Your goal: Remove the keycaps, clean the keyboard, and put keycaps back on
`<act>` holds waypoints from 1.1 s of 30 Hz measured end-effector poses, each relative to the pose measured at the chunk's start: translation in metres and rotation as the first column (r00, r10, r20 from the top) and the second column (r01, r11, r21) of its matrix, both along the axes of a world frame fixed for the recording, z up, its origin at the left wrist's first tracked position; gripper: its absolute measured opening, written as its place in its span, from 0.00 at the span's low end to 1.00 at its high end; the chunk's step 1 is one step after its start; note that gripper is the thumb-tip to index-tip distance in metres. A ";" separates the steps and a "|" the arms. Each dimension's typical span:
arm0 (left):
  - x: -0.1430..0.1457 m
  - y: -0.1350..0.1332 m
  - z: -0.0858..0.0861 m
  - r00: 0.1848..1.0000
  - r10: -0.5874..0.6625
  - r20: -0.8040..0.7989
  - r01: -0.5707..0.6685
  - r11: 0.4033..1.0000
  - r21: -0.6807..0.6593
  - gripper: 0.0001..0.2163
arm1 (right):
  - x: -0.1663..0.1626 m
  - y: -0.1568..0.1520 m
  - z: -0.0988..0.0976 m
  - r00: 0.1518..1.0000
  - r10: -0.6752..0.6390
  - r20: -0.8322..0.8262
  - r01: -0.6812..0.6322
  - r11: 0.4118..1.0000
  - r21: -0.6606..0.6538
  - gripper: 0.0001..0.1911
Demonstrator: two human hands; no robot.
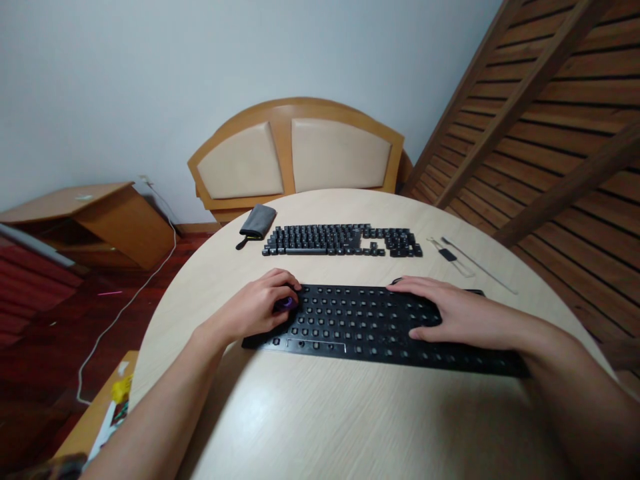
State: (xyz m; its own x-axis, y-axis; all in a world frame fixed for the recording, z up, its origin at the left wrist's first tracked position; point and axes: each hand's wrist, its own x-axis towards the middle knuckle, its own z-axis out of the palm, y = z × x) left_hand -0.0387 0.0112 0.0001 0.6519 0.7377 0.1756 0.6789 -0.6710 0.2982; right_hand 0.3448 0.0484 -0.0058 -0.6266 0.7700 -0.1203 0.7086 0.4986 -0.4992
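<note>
A black keyboard base [345,327] without its keycaps lies slightly tilted across the near part of the table, its bare key posts showing. At its left end my left hand [267,303] is closed around a small purple object [285,304], mostly hidden by the fingers, so its kind is unclear. My right hand [440,313] rests over the base's right part, fingers stretched out and thumb apart. Beyond the base, the removed black keycaps [315,239] are laid out in keyboard order, with some gaps toward the right.
A grey pouch [259,221] sits at the table's far left. On the right lie a wire keycap puller [449,255] and a thin metal rod [477,264]. The round wooden table [320,420] faces a padded headboard [340,153]; a slatted wooden screen [540,133] stands close on the right.
</note>
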 end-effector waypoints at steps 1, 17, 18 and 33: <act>0.000 0.000 0.000 1.000 0.001 -0.003 -0.001 1.000 -0.003 0.07 | 0.000 0.000 0.000 1.000 0.002 0.005 -0.002 1.000 -0.003 0.40; 0.008 -0.009 0.005 0.996 -0.023 -0.082 0.019 0.998 -0.056 0.07 | 0.002 0.000 -0.001 1.000 -0.001 -0.001 0.001 1.000 -0.015 0.41; 0.009 -0.010 0.006 0.996 -0.024 -0.089 0.019 0.998 -0.064 0.07 | 0.002 0.000 -0.001 1.000 0.000 -0.001 0.000 1.000 -0.015 0.41; -0.032 0.004 0.012 0.989 0.149 0.022 -0.148 0.988 -0.040 0.08 | 0.001 0.001 0.000 1.000 0.011 -0.006 -0.011 1.000 0.005 0.39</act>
